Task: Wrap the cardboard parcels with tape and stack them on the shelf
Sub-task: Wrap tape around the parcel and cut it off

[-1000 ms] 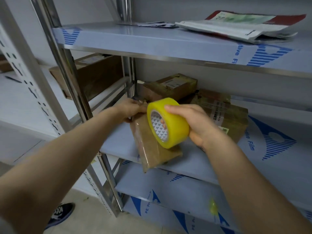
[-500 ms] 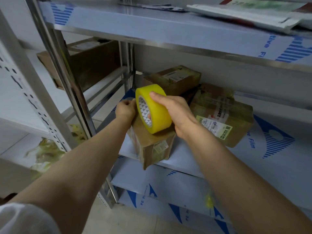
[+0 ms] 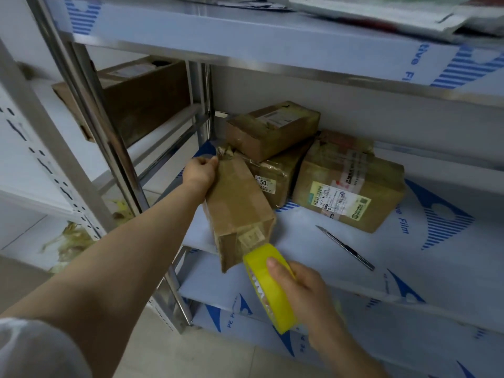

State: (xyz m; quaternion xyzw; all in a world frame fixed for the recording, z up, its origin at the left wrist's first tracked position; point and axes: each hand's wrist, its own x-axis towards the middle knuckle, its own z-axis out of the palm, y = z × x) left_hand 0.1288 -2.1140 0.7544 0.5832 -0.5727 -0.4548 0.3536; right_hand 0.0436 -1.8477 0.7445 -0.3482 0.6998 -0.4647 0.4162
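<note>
Cardboard parcel, seemingly light and stiff, is overhanging the shelf; left hand is gripping its far end, right hand clutching the tape roll.

A long brown cardboard parcel, banded with clear tape along its upper face, is lying tilted over the front edge of the film-covered shelf, its near end overhanging; the left hand is gripping its far end. A yellow tape roll is being held on edge in the right hand, just beside the overhanging end. Behind, a small taped parcel is resting atop a labelled parcel, with a larger labelled parcel sitting just beside them.
</note>
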